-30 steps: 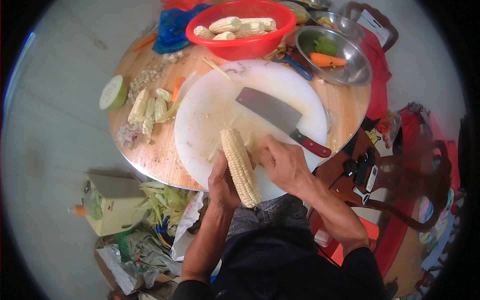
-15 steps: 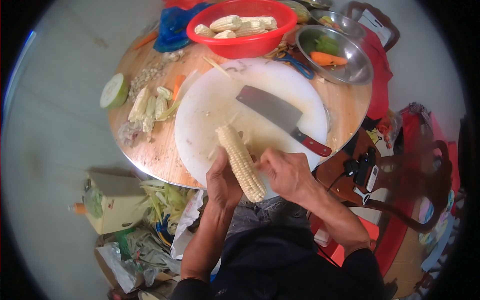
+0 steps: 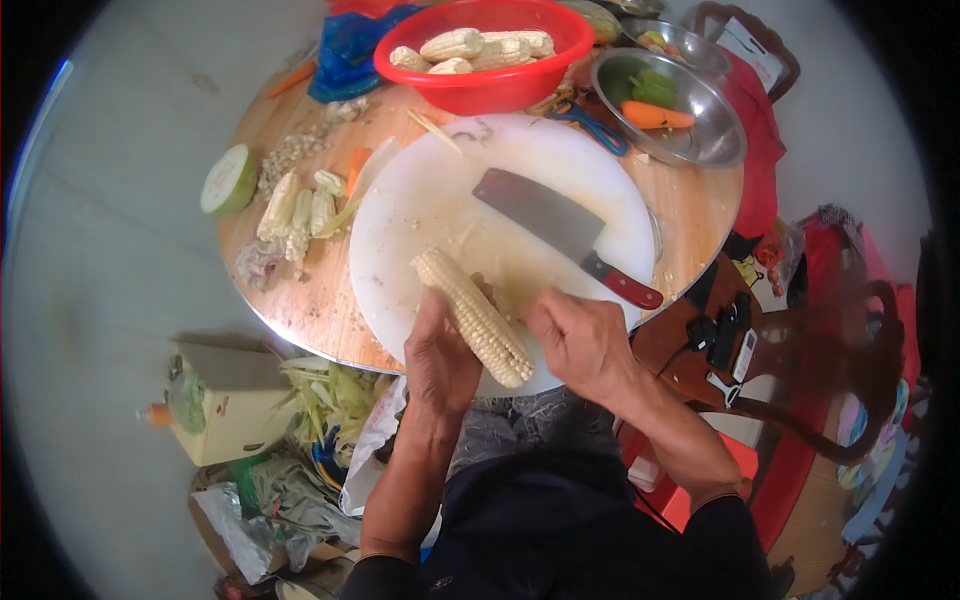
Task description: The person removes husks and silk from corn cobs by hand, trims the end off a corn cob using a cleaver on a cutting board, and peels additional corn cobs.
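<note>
A husked cob of pale corn (image 3: 473, 315) slants above the near part of the round white cutting board (image 3: 400, 215). My left hand (image 3: 440, 350) is closed around the cob from its left side, fingers passing behind it. Just right of the cob, my right hand (image 3: 580, 340) is curled with its fingertips together. Whether anything sits in those fingertips is hidden. On the board lies a cleaver (image 3: 545, 215) with a red handle, its grip end close to my right hand.
A red basket (image 3: 485, 95) of corn cobs stands at the back. Beside it are a steel bowl (image 3: 720, 140) with a carrot (image 3: 655, 115) and blue-handled scissors (image 3: 600, 132). Small cobs (image 3: 298, 220) and a cut green gourd (image 3: 229, 180) lie left. Husks (image 3: 340, 400) fill the lower left.
The cob has shifted slightly left and up and tilts more, still in my left hand. My right hand has moved a little right, away from the cob.
</note>
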Tool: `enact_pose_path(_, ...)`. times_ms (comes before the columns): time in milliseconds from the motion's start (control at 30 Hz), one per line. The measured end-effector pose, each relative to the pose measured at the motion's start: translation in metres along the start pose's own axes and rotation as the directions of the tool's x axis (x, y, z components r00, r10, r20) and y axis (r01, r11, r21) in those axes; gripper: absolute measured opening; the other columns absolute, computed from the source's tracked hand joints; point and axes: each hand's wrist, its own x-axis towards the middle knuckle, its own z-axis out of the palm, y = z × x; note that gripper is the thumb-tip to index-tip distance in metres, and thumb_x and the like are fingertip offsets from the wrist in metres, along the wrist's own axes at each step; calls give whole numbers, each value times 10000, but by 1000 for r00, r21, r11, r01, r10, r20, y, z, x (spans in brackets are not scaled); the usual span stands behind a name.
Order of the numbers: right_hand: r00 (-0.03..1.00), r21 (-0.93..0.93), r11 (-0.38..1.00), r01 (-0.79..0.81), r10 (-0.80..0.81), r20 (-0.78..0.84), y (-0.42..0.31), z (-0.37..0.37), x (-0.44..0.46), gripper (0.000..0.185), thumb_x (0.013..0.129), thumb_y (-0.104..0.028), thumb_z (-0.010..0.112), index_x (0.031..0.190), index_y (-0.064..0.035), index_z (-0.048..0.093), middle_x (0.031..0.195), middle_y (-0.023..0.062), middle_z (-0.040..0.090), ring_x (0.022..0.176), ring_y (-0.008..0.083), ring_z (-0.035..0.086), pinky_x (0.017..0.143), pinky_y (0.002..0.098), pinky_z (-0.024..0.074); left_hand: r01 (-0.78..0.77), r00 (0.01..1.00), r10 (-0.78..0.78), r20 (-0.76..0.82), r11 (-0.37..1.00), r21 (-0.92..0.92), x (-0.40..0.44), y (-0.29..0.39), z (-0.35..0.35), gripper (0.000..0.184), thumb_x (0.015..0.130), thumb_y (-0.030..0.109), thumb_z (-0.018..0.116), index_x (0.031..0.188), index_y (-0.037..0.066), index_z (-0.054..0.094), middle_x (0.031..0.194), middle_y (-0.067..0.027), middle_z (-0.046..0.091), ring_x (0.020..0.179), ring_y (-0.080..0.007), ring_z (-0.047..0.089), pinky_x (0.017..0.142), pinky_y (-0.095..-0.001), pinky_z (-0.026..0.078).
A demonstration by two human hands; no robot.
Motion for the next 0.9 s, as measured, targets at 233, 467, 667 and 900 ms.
enact_pose_path(233,985,-107,980,170,-166,45,-11,10,-2,232,964,-161,632,789,-33,549,634,173,570,591,398,604,510,443,474,-8,995,3,100,998,59,4,-7,0,514,1026,364,591,1418,52,474,1239,-131,612,1141,-265,591,1008,-428,482)
enact_pose_path(467,986,-78,994,-75,85,143,9,-9,-6,216,942,-207,677,837,-59,557,690,178,626,611,379,648,539,484,489,17,998,-15,61,999,-27,2,4,-4,478,1029,346,591,1389,49,486,1212,-127,618,1135,-285,592,1015,-459,477)
enact_pose_path(667,975,-88,977,193,-181,128,-13,-8,-25,179,896,-96,706,819,-53,550,705,110,569,573,319,620,529,419,495,27,999,-23,45,997,-70,6,1,-4,435,1050,316,559,1389,53,485,1229,-114,611,1142,-276,594,1028,-470,473)
enact_pose_path(900,972,-217,952,218,-193,133,4,-2,-34,156,904,-76,678,834,-36,543,716,115,536,586,313,622,520,407,496,4,1000,-3,15,999,-46,5,4,-2,452,1055,316,556,1403,42,465,1240,-113,608,1151,-270,592,1044,-477,467)
